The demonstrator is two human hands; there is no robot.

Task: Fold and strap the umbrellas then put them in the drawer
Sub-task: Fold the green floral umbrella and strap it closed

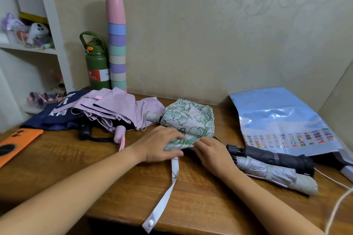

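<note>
Navy fabric marks the far-left umbrella (57, 112), unfolded and slack on the worktop (95, 168); beside it lies the pink umbrella (112, 108), loosely gathered, handle toward the near edge. Both are judged light and limp in the canopy, rigid only along the shaft.

The leaf-print umbrella (189, 120) sits mid-worktop, long axis running far to near, canopy bunched at the far end. The left hand (162, 145) lies on its near-left side, fingers extended and pressing the fabric flat. The right hand (212, 152) pinches a fold at the near-right edge. Its strap (172, 183) trails toward the near edge, ending in a snap (150, 222).

Handling judgement: fabric is soft and springs open; hold the pleats down against the shaft, then take the strap by its snap end.

At right, the black umbrella (277, 158) and grey umbrella (273, 173) lie strapped, axes left to right, handles pointing left. No drawer is in view.
</note>
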